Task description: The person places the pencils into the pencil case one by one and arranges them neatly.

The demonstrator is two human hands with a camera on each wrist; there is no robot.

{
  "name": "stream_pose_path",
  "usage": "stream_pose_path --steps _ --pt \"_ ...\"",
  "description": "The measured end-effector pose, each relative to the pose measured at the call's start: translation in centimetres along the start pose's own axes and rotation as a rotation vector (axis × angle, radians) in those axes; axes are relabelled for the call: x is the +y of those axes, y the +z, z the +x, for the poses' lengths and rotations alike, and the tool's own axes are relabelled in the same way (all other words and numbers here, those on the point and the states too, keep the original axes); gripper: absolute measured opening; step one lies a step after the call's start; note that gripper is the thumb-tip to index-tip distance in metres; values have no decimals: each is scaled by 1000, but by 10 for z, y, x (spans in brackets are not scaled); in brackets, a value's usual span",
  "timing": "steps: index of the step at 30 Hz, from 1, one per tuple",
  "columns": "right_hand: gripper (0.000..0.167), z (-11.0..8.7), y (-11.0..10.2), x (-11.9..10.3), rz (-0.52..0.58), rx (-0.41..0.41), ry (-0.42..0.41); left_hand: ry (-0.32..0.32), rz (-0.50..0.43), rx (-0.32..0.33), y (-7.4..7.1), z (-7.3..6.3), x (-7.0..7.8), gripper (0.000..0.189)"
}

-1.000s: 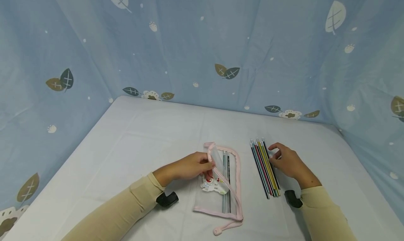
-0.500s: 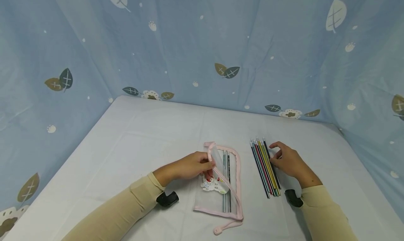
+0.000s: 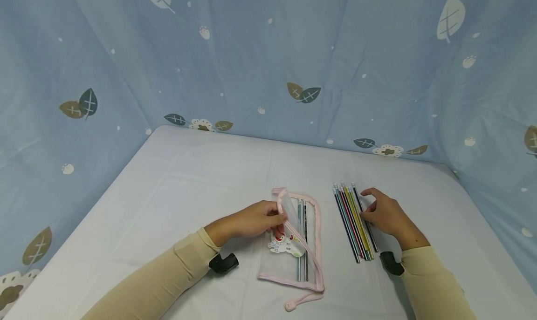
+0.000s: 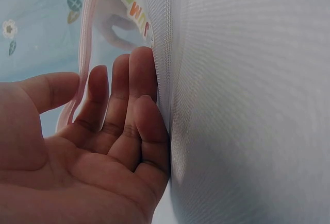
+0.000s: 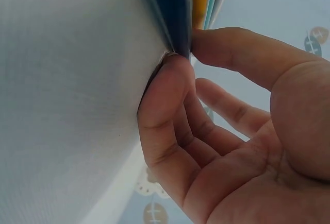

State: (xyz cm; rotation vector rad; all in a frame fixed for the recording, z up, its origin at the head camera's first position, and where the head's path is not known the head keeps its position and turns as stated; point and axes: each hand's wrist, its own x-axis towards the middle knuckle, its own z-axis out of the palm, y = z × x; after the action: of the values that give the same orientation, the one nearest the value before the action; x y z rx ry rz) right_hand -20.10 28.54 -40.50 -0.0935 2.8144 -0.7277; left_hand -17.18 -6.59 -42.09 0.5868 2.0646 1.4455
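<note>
Mesh pouch (image 3: 274, 266) — two pencils (image 3: 306, 264) inside; left fingers (image 4: 97, 87) pinch its pink edge (image 4: 86, 38).

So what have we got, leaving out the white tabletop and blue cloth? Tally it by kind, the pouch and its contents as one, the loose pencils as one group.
Pouch: 1
Group of loose pencils: 1
Hands: 2 (left hand, right hand)
Beige sleeves: 2
Black wrist pieces: 2
Total: 8

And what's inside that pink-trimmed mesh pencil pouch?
Inside the pencil pouch, a light-blue pencil and a black pencil lie side by side. Anything behind the left hand and the cartoon label is covered and cannot be seen.
</note>
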Motion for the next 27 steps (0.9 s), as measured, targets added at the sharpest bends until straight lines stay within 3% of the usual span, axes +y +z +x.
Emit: stream_pose_path --steps 13,27 --pt "64 -2 -2 0 6 4 -10 -4 8 -1 1 0 0 27" --pt "64 -8 -6 -16 123 2 -130 4 28 5 1 0 -1 27"
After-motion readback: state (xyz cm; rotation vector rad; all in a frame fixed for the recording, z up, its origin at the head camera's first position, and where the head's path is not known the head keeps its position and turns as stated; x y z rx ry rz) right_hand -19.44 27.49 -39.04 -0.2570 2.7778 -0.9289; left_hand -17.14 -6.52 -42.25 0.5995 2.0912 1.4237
